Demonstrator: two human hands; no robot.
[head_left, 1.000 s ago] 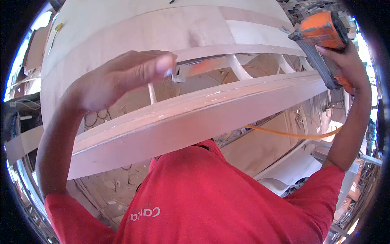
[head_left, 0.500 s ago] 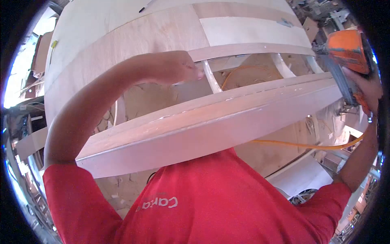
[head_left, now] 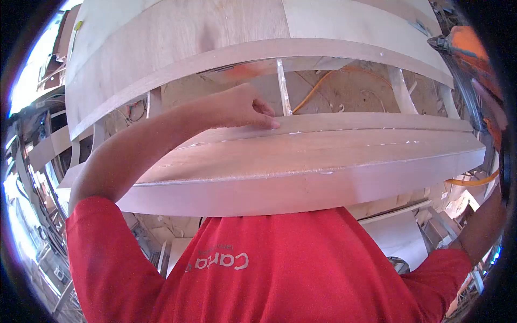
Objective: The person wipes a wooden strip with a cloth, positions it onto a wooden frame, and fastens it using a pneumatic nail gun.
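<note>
My left hand (head_left: 245, 109) reaches over the near side of a pale wooden frame. Its fingers are loosely curled with a gap between them, and a fingertip touches the inner edge of the near board (head_left: 323, 145), close to a white-smeared cross strut (head_left: 284, 89). I see nothing held in it. At the far right, my right hand (head_left: 489, 102) is wrapped round an orange nail gun (head_left: 467, 43) with a dark grey magazine. The dark image border hides part of that hand. White smears run along a seam in the near board.
A large pale plywood panel (head_left: 226, 27) lies beyond the frame's gaps. More cross struts (head_left: 401, 89) join its edge to the near board. A yellow hose (head_left: 474, 182) hangs at the right, and an orange hose (head_left: 312, 94) lies below the frame. A white sheet (head_left: 396, 237) lies low on the right.
My left hand has come down from near the panel's edge onto the near board. The view has shifted, and the nail gun sits farther toward the right border, still in my right hand.
</note>
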